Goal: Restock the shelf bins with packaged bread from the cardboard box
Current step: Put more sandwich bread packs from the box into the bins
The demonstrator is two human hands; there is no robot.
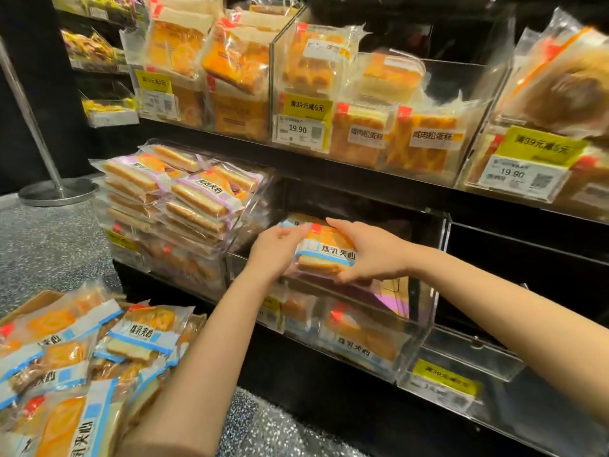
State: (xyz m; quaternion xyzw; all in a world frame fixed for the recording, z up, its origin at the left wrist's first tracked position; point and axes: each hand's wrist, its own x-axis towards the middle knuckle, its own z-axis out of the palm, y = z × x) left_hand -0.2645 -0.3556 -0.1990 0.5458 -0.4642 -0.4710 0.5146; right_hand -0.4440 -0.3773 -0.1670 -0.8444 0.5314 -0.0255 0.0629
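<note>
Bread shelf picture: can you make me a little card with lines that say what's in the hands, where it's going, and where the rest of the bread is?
held item: blue-banded bread packet
left hand: grips the packet's left end
right hand: grips the packet's right side, fingers curled under
destination: clear bin on the lower shelf, with a few similar packets at its bottom
packet position: above the bin's open top, not yet let go
supply: cardboard box at lower left, piled with blue-banded packets
neighbour bin: purple-banded packets, stacked high
</note>
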